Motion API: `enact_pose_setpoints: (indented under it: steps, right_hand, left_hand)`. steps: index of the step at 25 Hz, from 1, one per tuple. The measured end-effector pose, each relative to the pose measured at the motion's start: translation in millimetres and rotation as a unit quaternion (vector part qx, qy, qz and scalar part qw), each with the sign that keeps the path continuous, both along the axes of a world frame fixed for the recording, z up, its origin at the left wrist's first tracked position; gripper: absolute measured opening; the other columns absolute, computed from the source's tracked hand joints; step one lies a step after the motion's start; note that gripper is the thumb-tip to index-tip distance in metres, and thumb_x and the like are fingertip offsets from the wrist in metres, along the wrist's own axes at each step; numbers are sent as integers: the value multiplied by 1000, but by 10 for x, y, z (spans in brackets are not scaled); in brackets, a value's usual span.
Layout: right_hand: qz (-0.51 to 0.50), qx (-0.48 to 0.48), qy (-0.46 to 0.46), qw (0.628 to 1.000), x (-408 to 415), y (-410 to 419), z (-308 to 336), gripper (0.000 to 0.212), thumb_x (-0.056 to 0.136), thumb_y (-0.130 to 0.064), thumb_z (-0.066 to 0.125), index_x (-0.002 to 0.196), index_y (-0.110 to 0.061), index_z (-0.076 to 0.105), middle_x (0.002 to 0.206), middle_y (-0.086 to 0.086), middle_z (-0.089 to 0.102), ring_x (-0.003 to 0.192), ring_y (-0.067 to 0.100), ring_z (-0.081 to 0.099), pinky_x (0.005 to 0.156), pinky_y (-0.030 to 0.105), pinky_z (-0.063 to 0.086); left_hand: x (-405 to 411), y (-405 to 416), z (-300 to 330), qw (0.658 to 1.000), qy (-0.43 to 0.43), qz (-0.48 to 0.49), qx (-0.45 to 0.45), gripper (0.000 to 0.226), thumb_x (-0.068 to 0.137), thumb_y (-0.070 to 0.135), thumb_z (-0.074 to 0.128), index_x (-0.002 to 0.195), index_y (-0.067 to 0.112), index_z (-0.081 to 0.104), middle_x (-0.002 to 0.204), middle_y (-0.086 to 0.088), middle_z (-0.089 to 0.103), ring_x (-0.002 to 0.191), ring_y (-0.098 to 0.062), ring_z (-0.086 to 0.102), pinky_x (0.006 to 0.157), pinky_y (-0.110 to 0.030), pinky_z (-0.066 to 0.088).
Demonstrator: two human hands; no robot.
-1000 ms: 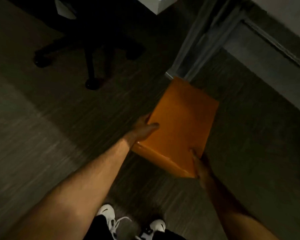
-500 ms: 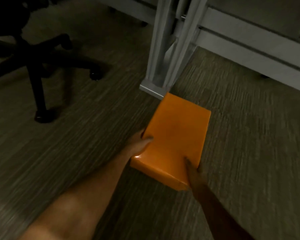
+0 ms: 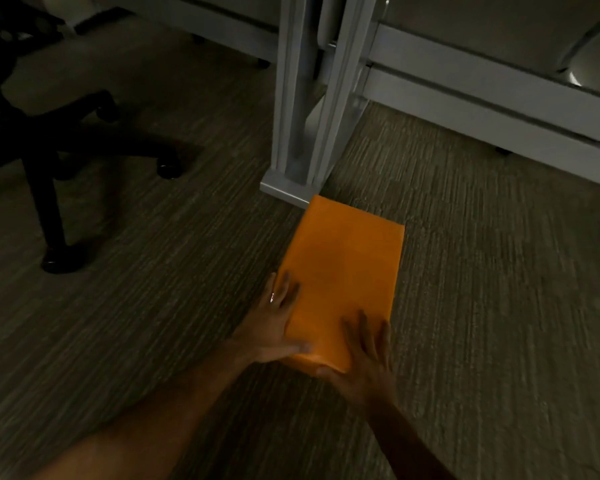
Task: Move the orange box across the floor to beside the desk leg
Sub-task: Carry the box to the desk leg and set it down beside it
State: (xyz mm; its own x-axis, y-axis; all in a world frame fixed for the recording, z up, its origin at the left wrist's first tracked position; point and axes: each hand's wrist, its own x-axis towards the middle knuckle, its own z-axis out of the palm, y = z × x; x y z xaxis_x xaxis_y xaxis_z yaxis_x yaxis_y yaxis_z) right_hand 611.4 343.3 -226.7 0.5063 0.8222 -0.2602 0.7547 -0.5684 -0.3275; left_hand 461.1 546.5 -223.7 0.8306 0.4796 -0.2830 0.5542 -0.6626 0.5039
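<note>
The orange box [image 3: 347, 268] lies flat on the carpet, its far corner touching the foot of the grey desk leg [image 3: 307, 109]. My left hand [image 3: 274, 327] rests against the box's near left side, fingers spread along its edge and thumb at the near corner. My right hand [image 3: 364, 355] lies on the near right end, fingers spread on top and thumb wrapped under the near edge. Both hands hold the near end of the box.
A black office chair base [image 3: 63, 147] with castors stands at the left. Grey desk rails [image 3: 482, 88] run along the back right. Striped carpet [image 3: 499, 306] covers the floor around the box.
The box has come down flat on the carpet by the desk leg's foot. Both hands have shifted to its near end, fingers now spread. The view has moved lower and closer.
</note>
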Motion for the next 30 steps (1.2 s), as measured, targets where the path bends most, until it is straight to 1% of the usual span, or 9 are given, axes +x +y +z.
enact_pose_setpoints:
  steps: [2, 7, 11, 16, 19, 24, 27, 29, 30]
  right_hand:
    - [19, -31, -6, 999, 85, -24, 8, 121, 60, -102, 32, 155, -44, -16, 166, -10, -23, 149, 36, -27, 110, 71, 21]
    - [25, -17, -15, 999, 510, 106, 46, 121, 61, -98, 33, 155, -41, -18, 166, -8, -25, 148, 39, -28, 108, 73, 31]
    - [32, -7, -33, 999, 927, 301, -65, 120, 60, -98, 33, 152, -45, -23, 164, -8, -29, 147, 41, -30, 113, 72, 23]
    - [24, 17, -62, 998, 1276, 571, -179, 119, 59, -101, 29, 154, -46, -17, 167, -5, -19, 148, 42, -24, 110, 71, 24]
    - [15, 37, -82, 996, 1461, 726, -233, 119, 58, -102, 25, 156, -46, -10, 167, -6, -15, 149, 41, -21, 113, 67, 22]
    - [18, 46, -92, 995, 1684, 872, -253, 120, 56, -100, 31, 156, -45, -6, 163, -9, -16, 149, 43, -19, 118, 61, 10]
    - [20, 50, -82, 995, 1706, 901, -251, 117, 58, -100, 30, 156, -47, -7, 162, -11, -18, 149, 41, -23, 116, 54, 0]
    - [-3, 74, -32, 997, 1710, 880, -234, 97, 72, -94, 25, 155, -51, -2, 164, -14, -16, 148, 33, -26, 116, 54, -5]
    - [-24, 103, 5, 994, 1713, 864, -228, 83, 82, -85, 25, 155, -51, 4, 165, -14, -11, 149, 30, -24, 120, 56, -3]
  left_hand:
    - [45, 57, -97, 999, 12, -34, 5, 136, 52, 101, 48, 146, 44, -32, 153, 15, -44, 142, -24, -38, 111, -65, -3]
    - [520, 227, -142, 999, -7, -29, 20, 140, 46, 104, 47, 149, 42, -27, 152, 17, -45, 140, -20, -40, 111, -59, -5]
    - [885, 440, -252, 998, -35, -27, 51, 136, 52, 103, 45, 153, 38, -20, 155, 14, -42, 142, -20, -38, 114, -57, -4]
    - [1273, 732, -329, 996, -41, -20, 82, 132, 54, 102, 42, 153, 38, -18, 158, 11, -37, 143, -21, -35, 114, -58, -3]
    - [1462, 877, -350, 992, -44, -22, 120, 125, 61, 99, 40, 154, 37, -16, 160, 9, -33, 144, -21, -33, 118, -62, 5]
    - [1667, 953, -325, 986, -24, -10, 164, 113, 69, 98, 25, 155, 35, -13, 161, 5, -29, 144, -23, -30, 113, -64, 17]
    - [1638, 848, -298, 986, -28, 28, 164, 105, 74, 94, 20, 155, 35, -13, 162, 3, -28, 150, -35, -6, 108, -64, 32]
    - [1594, 738, -301, 984, -78, 136, 84, 108, 73, 91, 38, 155, 38, -9, 166, -1, -14, 144, -41, 25, 102, -61, 38]
    - [1578, 699, -290, 973, -109, 202, 26, 114, 70, 88, 50, 156, 37, -5, 167, -6, 2, 139, -39, 36, 101, -57, 40]
